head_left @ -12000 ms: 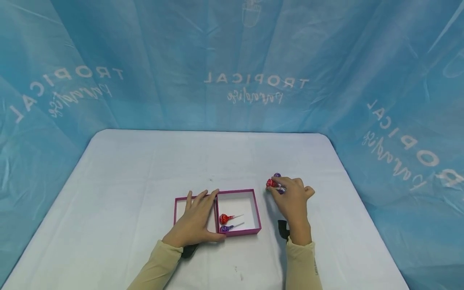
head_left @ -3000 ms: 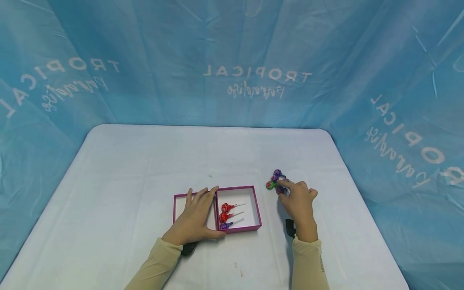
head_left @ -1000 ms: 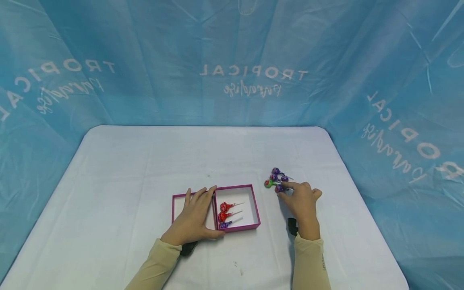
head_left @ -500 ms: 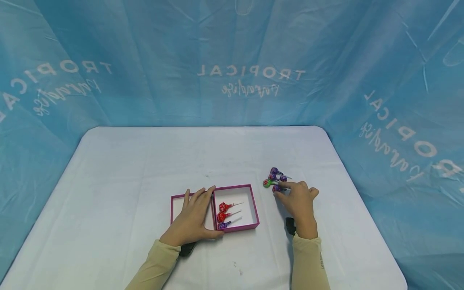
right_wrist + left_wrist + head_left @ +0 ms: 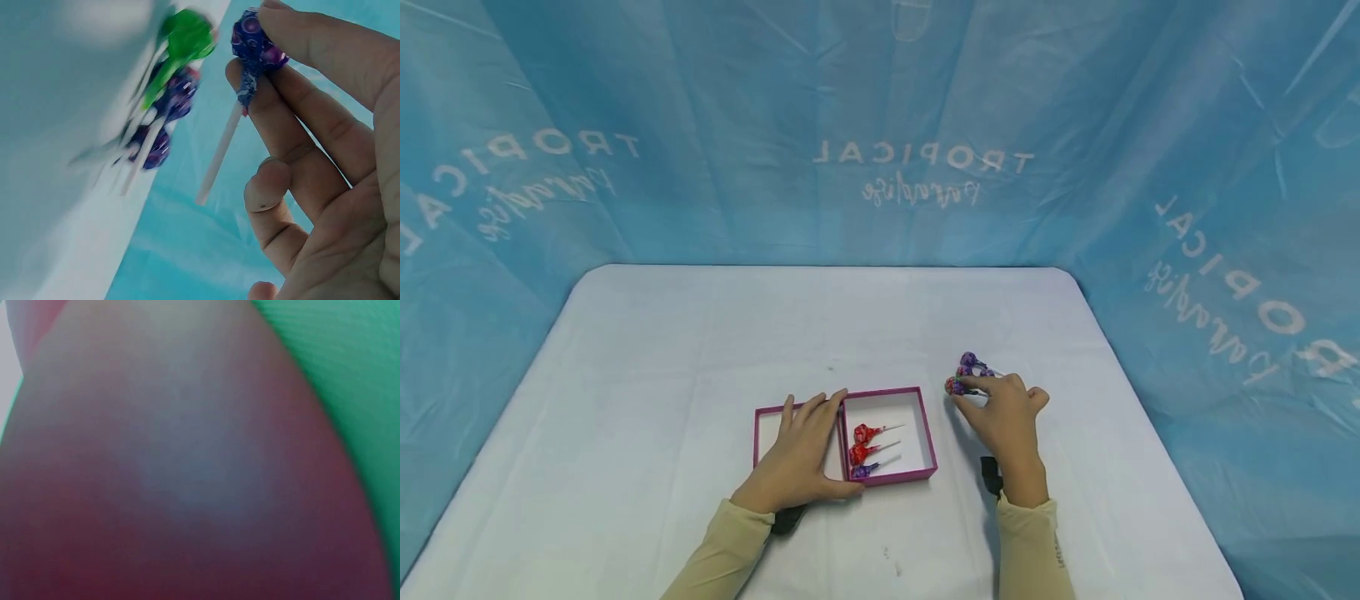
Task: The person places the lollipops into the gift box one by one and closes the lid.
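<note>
In the right wrist view my right hand (image 5: pixel 337 144) pinches a purple-wrapped lollipop (image 5: pixel 251 47) between thumb and fingers, its white stick hanging down. Beside it lie a green lollipop (image 5: pixel 187 37) and purple lollipops (image 5: pixel 178 94), somewhat blurred. The head view has my right hand (image 5: pixel 1006 421) at the near side of this pile, right of the pink-edged box (image 5: pixel 906 478). My left hand (image 5: pixel 793 467) rests spread over the box's left part, thumb on the near edge. Two red lollipops (image 5: pixel 861 453) and a purple one (image 5: pixel 861 472) lie in the right compartment.
A white cloth (image 5: pixel 662 350) covers the table. Blue printed curtains (image 5: pixel 880 100) hang behind it and at both sides. Small dark marks (image 5: pixel 891 560) show on the cloth near the front. The left wrist view is mostly filled by blurred skin, with green at the right.
Over the last seconds a second red lollipop has come into the box. Since half a second ago my right hand has moved slightly left with the purple lollipop. My left hand has stayed on the box.
</note>
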Demonstrator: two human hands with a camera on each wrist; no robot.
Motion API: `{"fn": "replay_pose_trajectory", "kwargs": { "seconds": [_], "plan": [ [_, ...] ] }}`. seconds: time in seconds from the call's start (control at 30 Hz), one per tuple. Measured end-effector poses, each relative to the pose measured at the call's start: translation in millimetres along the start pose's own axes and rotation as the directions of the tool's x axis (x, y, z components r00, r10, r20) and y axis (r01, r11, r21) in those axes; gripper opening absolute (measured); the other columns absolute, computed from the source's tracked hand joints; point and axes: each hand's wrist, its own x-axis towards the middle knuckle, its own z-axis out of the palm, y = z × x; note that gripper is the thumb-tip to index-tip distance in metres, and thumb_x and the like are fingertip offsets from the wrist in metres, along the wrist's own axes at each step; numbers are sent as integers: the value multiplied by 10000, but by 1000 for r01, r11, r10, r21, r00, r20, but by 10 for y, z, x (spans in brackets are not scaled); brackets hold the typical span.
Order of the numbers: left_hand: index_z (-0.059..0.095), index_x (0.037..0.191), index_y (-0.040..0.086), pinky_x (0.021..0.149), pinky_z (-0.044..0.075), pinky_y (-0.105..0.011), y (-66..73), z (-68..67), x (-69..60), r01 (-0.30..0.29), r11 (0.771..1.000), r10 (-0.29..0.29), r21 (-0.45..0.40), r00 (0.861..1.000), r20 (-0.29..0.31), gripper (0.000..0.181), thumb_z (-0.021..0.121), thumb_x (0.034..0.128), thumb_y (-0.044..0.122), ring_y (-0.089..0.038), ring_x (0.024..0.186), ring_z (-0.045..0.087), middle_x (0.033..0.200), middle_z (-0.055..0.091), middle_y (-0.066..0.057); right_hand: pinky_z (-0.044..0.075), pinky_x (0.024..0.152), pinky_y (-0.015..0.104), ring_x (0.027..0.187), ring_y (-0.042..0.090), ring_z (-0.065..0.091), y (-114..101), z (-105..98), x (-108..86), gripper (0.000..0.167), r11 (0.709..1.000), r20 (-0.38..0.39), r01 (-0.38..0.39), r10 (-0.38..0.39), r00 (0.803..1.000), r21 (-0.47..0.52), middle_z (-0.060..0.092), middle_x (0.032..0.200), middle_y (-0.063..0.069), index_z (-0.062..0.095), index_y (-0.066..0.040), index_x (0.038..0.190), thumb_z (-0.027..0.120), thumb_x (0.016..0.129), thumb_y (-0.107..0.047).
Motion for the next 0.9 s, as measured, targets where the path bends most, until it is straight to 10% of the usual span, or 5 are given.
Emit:
{"fn": "replay_pose_trajectory", "kwargs": {
  "seconds": [0.9],
  "plan": [
    [173, 1612, 100, 1208, 2, -658, 3, 17, -9, 18, 1000, -17, -25, 1000, 8, 1331, 849, 623, 679, -347, 1493, 280, 1550, 439, -117, 174, 791, 556, 869, 187, 532, -494, 32, -230, 309, 956, -223, 286, -264, 938, 69, 785, 956, 12, 811, -198, 1035, 904, 752, -282]
  ]
}}
